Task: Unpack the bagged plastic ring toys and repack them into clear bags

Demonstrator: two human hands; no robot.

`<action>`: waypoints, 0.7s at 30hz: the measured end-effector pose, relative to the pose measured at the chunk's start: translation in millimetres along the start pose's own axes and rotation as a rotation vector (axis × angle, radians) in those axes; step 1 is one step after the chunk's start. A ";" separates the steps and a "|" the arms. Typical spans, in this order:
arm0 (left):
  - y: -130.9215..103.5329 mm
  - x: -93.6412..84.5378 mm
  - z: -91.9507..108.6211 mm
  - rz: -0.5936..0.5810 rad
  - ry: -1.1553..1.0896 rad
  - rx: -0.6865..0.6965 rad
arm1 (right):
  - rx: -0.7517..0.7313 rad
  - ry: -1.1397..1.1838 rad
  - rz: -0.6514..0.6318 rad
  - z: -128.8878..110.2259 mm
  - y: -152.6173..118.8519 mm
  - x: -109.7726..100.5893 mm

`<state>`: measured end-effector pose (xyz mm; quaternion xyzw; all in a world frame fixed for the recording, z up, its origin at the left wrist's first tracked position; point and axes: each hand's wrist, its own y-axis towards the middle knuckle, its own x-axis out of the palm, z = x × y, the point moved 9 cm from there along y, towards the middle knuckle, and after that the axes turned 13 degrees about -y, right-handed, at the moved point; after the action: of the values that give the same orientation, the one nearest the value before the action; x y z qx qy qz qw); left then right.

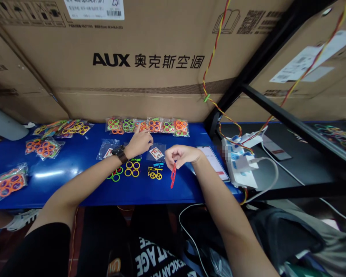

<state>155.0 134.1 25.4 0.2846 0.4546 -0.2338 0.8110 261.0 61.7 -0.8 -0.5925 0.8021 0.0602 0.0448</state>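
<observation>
My right hand (182, 155) pinches a thin red plastic piece (173, 177), which hangs down over the blue tabletop. My left hand (140, 143), with a dark watch on its wrist, reaches over the table with fingers apart, a fingertip near a bagged set of orange rings (141, 126). Between my arms lie yellow rings (132, 168), green and red rings (115, 174) partly hidden by my left wrist, and yellow wheeled parts (155, 173) with a small blue piece (158, 165). Clear bags with a printed card (156, 153) lie just behind them.
Several filled bags (155, 125) line the back, and more (46, 147) lie left. A phone (215, 163) and a power strip (239, 159) with cables sit right. A large cardboard box (150, 84) walls off the back; a black metal frame (248, 57) rises at right.
</observation>
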 end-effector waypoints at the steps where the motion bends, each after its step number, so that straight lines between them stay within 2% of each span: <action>1: -0.7 -3.4 3.3 0.030 -0.037 0.016 | -0.018 0.004 -0.015 -2.3 -0.5 1.3; 4: -9.2 -24.0 10.5 0.131 -0.238 0.004 | -0.056 0.030 -0.106 -10.7 -2.6 9.9; 8: -32.9 -64.6 8.9 0.272 -0.632 -0.082 | -0.041 0.044 -0.185 -10.9 -5.2 17.6; 10: -48.1 -81.2 1.3 0.331 -0.812 -0.140 | -0.019 0.049 -0.149 -4.7 -5.0 14.5; 12: -64.3 -90.1 -11.3 0.389 -0.956 -0.217 | -0.009 0.075 -0.058 2.3 -3.7 7.0; 14: -79.8 -89.6 -25.9 0.440 -1.063 -0.300 | -0.009 0.098 0.058 7.2 -1.8 -1.9; 16: -94.1 -81.4 -40.7 0.503 -1.162 -0.385 | -0.011 0.102 0.158 7.9 1.2 -8.0; 18: -106.1 -67.6 -52.6 0.563 -1.270 -0.472 | -0.014 0.100 0.234 4.1 6.2 -10.3; 21: -114.7 -44.7 -57.0 0.563 -1.395 -0.553 | 0.010 0.083 0.331 -3.0 18.1 -8.1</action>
<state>26.0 94.4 11.6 -0.0345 -0.2048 -0.0233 0.9779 246.1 74.2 4.1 -0.4542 0.8901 0.0380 0.0041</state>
